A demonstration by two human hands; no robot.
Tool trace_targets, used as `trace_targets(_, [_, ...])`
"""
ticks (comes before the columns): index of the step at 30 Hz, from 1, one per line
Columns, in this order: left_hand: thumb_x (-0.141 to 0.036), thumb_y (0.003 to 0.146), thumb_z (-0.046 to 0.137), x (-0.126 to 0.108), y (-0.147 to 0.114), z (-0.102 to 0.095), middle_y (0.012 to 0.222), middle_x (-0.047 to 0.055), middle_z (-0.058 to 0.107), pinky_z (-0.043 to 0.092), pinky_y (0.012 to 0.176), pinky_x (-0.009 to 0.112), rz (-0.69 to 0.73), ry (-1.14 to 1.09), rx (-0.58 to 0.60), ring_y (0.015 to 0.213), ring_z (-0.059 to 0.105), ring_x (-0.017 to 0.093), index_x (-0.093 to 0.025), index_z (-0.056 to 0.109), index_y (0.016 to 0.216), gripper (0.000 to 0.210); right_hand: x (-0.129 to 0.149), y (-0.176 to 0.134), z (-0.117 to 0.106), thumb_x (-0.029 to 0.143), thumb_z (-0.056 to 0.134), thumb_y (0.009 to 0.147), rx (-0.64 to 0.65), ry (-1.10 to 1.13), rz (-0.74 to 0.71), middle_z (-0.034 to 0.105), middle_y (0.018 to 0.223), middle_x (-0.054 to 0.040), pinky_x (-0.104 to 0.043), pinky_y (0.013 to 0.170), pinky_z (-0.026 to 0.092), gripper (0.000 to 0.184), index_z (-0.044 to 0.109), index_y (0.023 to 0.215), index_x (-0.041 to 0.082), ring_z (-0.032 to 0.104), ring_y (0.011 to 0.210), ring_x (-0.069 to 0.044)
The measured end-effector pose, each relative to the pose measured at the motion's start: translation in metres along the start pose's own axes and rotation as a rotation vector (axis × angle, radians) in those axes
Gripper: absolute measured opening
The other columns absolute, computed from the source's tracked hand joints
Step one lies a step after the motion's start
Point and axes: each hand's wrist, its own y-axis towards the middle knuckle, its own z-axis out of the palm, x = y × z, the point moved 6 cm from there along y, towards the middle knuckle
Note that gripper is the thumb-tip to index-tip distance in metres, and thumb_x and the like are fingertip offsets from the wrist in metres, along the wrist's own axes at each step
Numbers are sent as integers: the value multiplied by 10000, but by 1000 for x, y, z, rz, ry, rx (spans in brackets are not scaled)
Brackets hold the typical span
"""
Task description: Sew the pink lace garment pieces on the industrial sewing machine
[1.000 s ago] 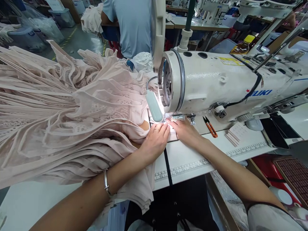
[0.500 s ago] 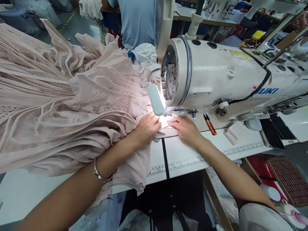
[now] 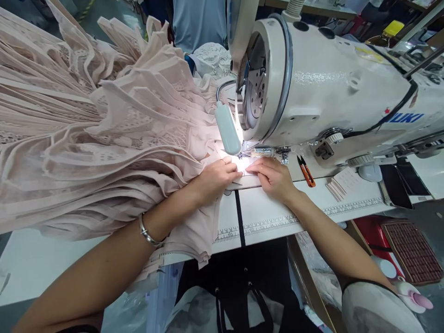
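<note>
Pink fabric (image 3: 149,122) is cut off at left, glare-obscured beside the lamp (image 3: 228,128). Left hand (image 3: 217,179), right hand (image 3: 274,176): fingers bent, grip indeterminable.

Pale pink fabric (image 3: 145,111), partly lacy, many folds, heaped leftward

Snips (image 3: 305,172) lie left of a card stack (image 3: 343,182), blades directed rearward. At lower right, a brown woven panel (image 3: 412,252) adjoins a red surface (image 3: 368,232); a pink-and-white item (image 3: 412,296) is near. At the rear: a person (image 3: 199,25) in blue, partly visible.
</note>
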Motion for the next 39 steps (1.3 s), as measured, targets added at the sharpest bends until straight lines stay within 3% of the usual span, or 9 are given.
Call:
trace_targets(9, [-81,1027,389,-14,-1,-2,806,72,617,435,722,307,28,277,-9,796,547,201,-117,660,875,313,3,-1,-3,54,447,883,-30,53,-70,758,903,-3,-336,784,524,345,731,923,245,670,855,-173])
trace_targets(14, [-87,1032,363,-16,1,-2,783,68,599,424,698,307,10,302,11,780,541,204,-134,643,845,340,-1,-2,1,77,430,883,46,49,19,761,924,1,-360,811,524,373,745,923,274,677,883,-186])
trace_targets(19, [-78,1015,392,-17,0,0,788,67,602,430,700,309,-8,271,15,782,545,205,-130,658,882,303,5,0,-2,80,456,869,69,77,-15,757,944,-5,-367,820,535,398,781,975,283,661,897,-192])
trace_targets(22, [-55,980,428,-11,-3,0,875,82,648,455,738,316,-48,128,7,861,576,211,-139,678,917,270,11,1,-5,68,478,853,82,81,-79,748,939,-10,-352,773,532,391,791,951,280,640,911,-197])
trace_targets(26, [14,903,428,0,-10,1,1236,147,664,502,943,413,-92,-2,-36,1181,586,264,-131,663,1104,341,17,1,-7,78,491,892,86,28,-148,740,924,-18,-320,680,503,355,790,906,270,622,875,-189])
trace_targets(28, [37,894,400,1,-12,2,1305,177,643,496,1020,445,-71,4,-45,1266,564,279,-99,641,1143,373,17,0,-7,89,497,917,65,-16,-155,747,981,-28,-315,680,504,346,793,915,269,623,914,-193])
trace_targets(39, [54,857,404,4,-8,5,1321,156,637,493,1053,454,-89,-18,30,1244,587,271,-125,634,1136,403,8,-5,2,76,482,933,134,-35,-153,761,1076,-25,-367,800,546,388,776,1086,278,631,993,-215])
